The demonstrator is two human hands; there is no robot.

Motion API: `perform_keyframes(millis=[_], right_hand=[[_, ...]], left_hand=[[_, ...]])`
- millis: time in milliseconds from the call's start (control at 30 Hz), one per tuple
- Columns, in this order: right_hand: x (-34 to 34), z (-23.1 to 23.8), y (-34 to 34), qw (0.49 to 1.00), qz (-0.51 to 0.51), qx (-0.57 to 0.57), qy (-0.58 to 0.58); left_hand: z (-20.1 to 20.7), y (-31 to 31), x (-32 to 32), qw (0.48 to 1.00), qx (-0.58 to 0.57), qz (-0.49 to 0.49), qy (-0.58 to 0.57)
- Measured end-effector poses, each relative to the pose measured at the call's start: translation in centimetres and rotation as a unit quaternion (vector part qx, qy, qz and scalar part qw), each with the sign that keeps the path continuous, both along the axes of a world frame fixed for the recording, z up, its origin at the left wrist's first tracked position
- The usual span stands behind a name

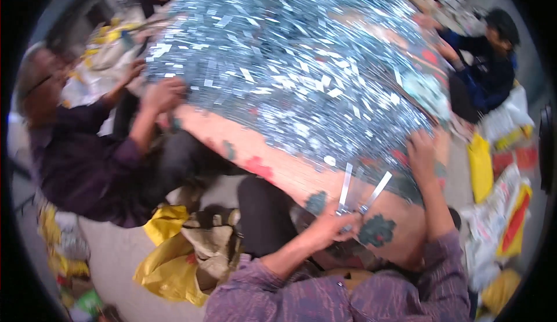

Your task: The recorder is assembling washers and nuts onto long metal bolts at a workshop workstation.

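A big pink cloth (pixel 272 165) with red and teal flower prints lies stretched in front of me, most of it covered with small silver mirror strips (pixel 290 61). My left hand (pixel 333 224) pinches two long silver strips (pixel 360 191) that stand up in a V at the cloth's near edge. My right hand (pixel 422 155) presses flat on the cloth at the border of the silver area, fingers spread, holding nothing.
A person in a dark purple top (pixel 87 165) sits at the left with both hands on the cloth's edge. Another person in dark blue (pixel 487 61) sits at the far right. Yellow bags (pixel 168 258) lie on the floor below, more bags (pixel 499 217) at the right.
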State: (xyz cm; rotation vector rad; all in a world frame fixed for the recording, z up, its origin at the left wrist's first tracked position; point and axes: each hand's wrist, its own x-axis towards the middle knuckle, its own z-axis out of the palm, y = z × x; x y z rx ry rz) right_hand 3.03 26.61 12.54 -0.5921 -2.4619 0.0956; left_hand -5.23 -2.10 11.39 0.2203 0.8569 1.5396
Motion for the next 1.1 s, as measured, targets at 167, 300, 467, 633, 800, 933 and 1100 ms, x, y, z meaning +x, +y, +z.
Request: perform_keyframes(millis=[167, 300, 467, 633, 800, 933, 1100], right_hand=[[0.3, -0.6, -0.1, 0.999, 0.005, -0.044, 0.004], [0.5, -0.6, 0.7, 0.997, -0.006, -0.044, -0.06], [0.8, -0.6, 1.0, 0.999, 0.028, -0.012, -0.034], [0.3, -0.8, 1.1, 0.998, 0.018, -0.009, -0.06], [1.3, -0.4, 1.6, 0.999, 0.028, 0.046, 0.006], [2.6, 1.5, 0.5, 0.997, 0.033, 0.036, 0.065], [5.3, 4.8, -8.0, 0.921, 0.12, -0.369, 0.026]], left_hand=[[-2.1, -0.2, 1.0, 0.999, 0.036, 0.001, 0.01], [-1.8, 0.0, 1.0, 0.998, 0.062, 0.008, -0.009], [-0.3, 0.3, 0.6, 0.999, 0.048, 0.007, 0.005], [0.3, -0.2, 1.3, 0.999, 0.016, 0.021, 0.037], [1.5, -1.1, 3.1, 0.999, 0.008, 0.012, 0.028], [2.7, -2.5, 4.8, 0.999, 0.005, 0.041, 0.014], [2.6, -3.5, 6.4, 0.999, -0.014, 0.05, 0.007]])
